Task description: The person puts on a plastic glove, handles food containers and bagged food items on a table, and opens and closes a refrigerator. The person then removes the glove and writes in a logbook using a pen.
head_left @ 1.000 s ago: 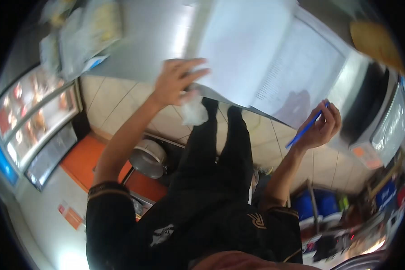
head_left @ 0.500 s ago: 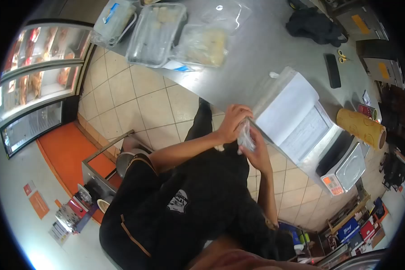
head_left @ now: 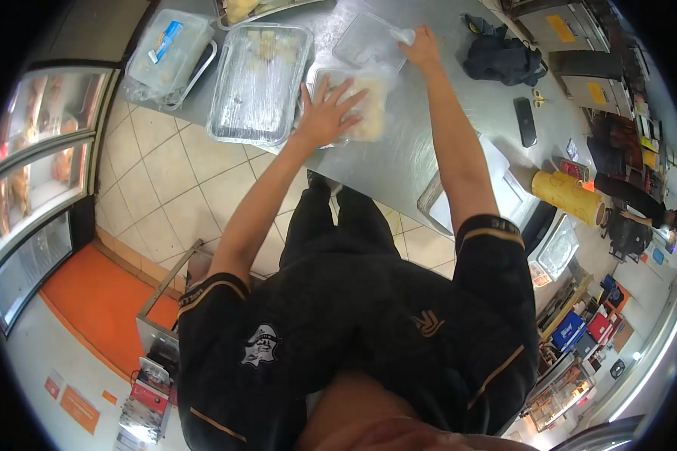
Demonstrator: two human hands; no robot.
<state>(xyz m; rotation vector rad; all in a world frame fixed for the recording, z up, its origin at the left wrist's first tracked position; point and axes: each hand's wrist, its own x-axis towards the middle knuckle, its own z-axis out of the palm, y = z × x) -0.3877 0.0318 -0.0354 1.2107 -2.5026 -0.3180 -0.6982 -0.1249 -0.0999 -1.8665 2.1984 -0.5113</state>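
My left hand (head_left: 327,114) lies with fingers spread over a clear plastic bag of pale, yellowish food (head_left: 370,113) on the steel table. Beyond it, my right hand (head_left: 422,48) pinches a crumpled piece of clear plastic (head_left: 404,35) at the edge of a clear rectangular lid or tray (head_left: 365,46). Just left of my left hand stands a clear rectangular container (head_left: 237,113), with pale pieces showing at its far end.
A lidded clear container (head_left: 154,71) sits at the table's left end. To the right are dark cloth (head_left: 504,60), a black phone (head_left: 525,122), papers (head_left: 496,161), a yellow roll (head_left: 568,197) and a scale (head_left: 558,248). A metal-framed stand (head_left: 158,319) is beside me.
Both hands have moved from in front of my body, where they handled crumpled clear plastic, out over the table. The left has spread onto the food bag; the right reaches farther out.
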